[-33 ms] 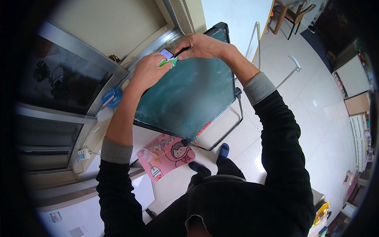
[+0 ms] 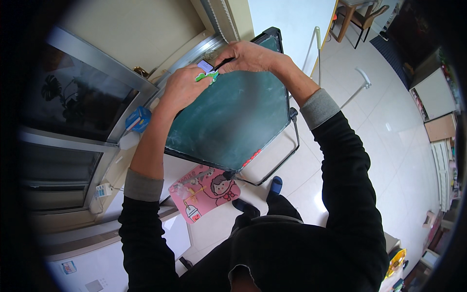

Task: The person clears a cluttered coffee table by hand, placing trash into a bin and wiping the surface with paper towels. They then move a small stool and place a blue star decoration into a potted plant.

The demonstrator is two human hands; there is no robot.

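A green chalkboard in a black frame stands tilted in front of me, with smudges of chalk across it. At its far upper-left edge my left hand is closed on a small green, cartoon-shaped piece with a white outline. Just beyond those fingers shows a small lilac rectangle; I cannot tell whether it is part of the same piece. My right hand, beside it, pinches a thin black strip that reaches toward the green piece. The fingertips of both hands are partly hidden.
On the left run a window frame and a sill with a blue box. Below the board a pink cartoon mat lies near my slippers. A white-tipped stand is on the right; a chair stands farther off.
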